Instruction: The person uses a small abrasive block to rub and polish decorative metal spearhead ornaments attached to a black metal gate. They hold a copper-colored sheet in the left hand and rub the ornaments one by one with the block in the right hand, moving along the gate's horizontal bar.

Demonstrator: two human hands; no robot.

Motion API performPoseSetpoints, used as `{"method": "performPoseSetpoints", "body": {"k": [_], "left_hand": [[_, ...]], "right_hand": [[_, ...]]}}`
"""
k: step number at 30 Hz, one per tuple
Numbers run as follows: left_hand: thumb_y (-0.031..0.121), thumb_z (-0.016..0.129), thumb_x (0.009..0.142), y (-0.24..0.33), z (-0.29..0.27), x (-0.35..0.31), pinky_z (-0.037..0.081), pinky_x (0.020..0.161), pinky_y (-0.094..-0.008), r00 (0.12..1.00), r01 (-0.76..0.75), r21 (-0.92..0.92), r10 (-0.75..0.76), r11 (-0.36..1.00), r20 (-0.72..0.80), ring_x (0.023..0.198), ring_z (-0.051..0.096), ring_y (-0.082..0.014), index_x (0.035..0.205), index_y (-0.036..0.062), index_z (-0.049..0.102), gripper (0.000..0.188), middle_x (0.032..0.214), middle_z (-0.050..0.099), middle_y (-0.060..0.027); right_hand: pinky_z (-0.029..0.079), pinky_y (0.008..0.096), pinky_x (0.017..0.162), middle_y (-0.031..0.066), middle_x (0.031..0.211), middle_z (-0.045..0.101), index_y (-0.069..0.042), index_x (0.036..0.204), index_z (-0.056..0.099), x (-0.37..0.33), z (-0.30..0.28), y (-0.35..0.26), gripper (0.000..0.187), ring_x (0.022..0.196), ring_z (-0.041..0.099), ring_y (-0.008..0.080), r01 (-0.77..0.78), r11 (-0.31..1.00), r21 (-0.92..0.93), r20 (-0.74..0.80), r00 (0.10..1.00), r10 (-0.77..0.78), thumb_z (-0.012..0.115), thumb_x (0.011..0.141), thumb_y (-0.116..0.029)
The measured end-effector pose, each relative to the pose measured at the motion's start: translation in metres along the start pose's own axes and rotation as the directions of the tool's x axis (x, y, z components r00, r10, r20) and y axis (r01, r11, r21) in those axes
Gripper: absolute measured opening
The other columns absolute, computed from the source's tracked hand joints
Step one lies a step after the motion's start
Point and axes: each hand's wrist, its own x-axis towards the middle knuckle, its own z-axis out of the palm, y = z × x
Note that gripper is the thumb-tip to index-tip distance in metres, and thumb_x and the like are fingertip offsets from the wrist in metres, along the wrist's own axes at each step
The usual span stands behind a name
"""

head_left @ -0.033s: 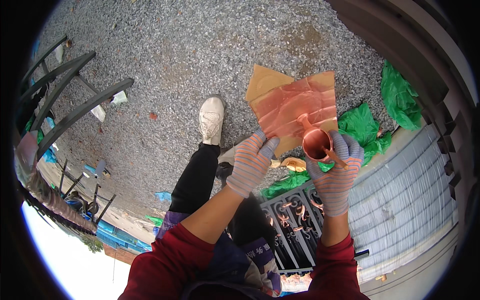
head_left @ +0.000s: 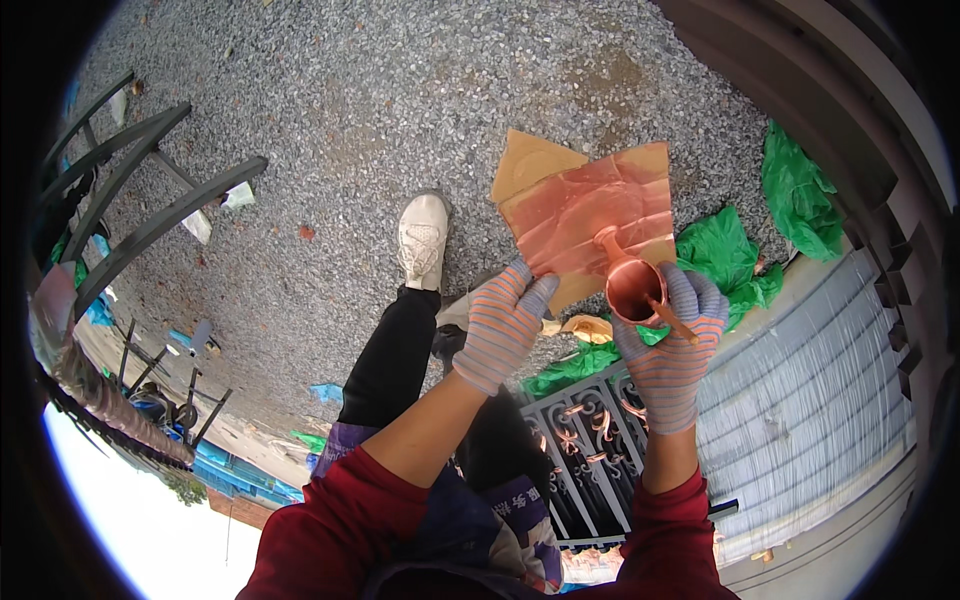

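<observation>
- Person seen from above; red sleeves (head_left: 330, 520) come in from the lower edge, both hands in striped knit gloves (grey with orange bands).
- Black ornamental metal grille (head_left: 585, 445) with copper-toned scrollwork sits just below the hands, next to a pale corrugated sheet (head_left: 800, 420) on the right.
- Right hand (head_left: 672, 345): fingers curled around a small copper-coloured cup (head_left: 635, 285), rim facing up toward the camera, inside coated copper. A thin stick (brush handle, most likely; tip not discernible) (head_left: 672, 322) is pinched against the cup rim by the same hand.
- Left hand (head_left: 500, 325): fingers loosely spread, fingertips on the near left edge of a sheet of cardboard smeared with copper paint (head_left: 590, 215). Whether it grips or merely rests on the edge, cannot tell.
- The cup is held over the near right corner of the cardboard; contact between the two cannot be judged from this view.
- Under the hands: crumpled green plastic sheeting (head_left: 725, 255) on the ground, running from beneath the cardboard toward the right; a second green bundle (head_left: 795, 190) farther right.
- Black trouser leg and white shoe (head_left: 423, 238) planted on grey gravel (head_left: 380, 100), just left of the cardboard.
- Far left: dark metal frame bars (head_left: 150, 215) lying on the gravel, well apart from the hands.
</observation>
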Motion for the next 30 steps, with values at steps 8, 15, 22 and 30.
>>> {"method": "performPoseSetpoints", "body": {"k": [8, 15, 22, 30], "left_hand": [[0.012, 0.059, 0.091, 0.001, 0.000, 0.005, 0.047, 0.076, -0.0270, 0.974, 0.227, -0.318, -0.210, 0.921, 0.087, 0.085, 0.056, -0.0110, 0.114, 0.0017, 0.061, 0.025, 0.098, 0.065, -0.0061], [0.013, 0.062, 0.090, -0.014, 0.002, 0.009, 0.047, 0.082, -0.0268, 0.996, 0.083, -0.335, -0.074, 0.938, 0.040, 0.092, 0.057, -0.0112, 0.116, -0.0002, 0.059, 0.030, 0.105, 0.064, -0.0056], [0.018, 0.064, 0.090, -0.012, -0.006, 0.013, 0.049, 0.079, -0.0259, 0.967, 0.253, -0.445, -0.244, 0.859, 0.078, 0.093, 0.058, -0.0108, 0.121, 0.0010, 0.057, 0.036, 0.107, 0.063, -0.0055], [0.022, 0.064, 0.089, 0.003, -0.026, 0.023, 0.049, 0.052, -0.0244, 0.882, 0.348, -0.738, -0.469, 0.578, 0.049, 0.062, 0.061, -0.0136, 0.117, 0.0029, 0.057, 0.034, 0.089, 0.066, -0.0093]], "right_hand": [[0.045, 0.0398, 0.089, 0.0111, 0.117, 0.053, -0.009, 0.123, 0.051, -0.009, -0.004, 0.006, 0.069, 0.105, 0.052, 0.0292, 0.019, 0.989, 0.144, -0.036, 0.999, -0.014, 0.084, 0.063, -0.018], [0.045, 0.0365, 0.097, 0.0090, 0.123, 0.049, -0.009, 0.127, 0.047, -0.016, 0.008, 0.013, 0.075, 0.112, 0.051, 0.0272, -0.038, 0.882, 0.469, -0.080, 0.993, 0.086, 0.087, 0.063, -0.016], [0.042, 0.0374, 0.100, 0.0106, 0.130, 0.046, -0.004, 0.130, 0.043, -0.008, 0.019, 0.014, 0.078, 0.117, 0.049, 0.0254, -0.191, 0.503, 0.843, 0.005, 0.938, 0.347, 0.086, 0.067, -0.022], [0.045, 0.0310, 0.091, 0.0088, 0.116, 0.059, 0.000, 0.121, 0.051, 0.070, 0.129, 0.084, 0.057, 0.104, 0.056, 0.0180, -0.134, 0.337, 0.932, -0.101, 0.798, 0.594, 0.080, 0.075, -0.016]]}}
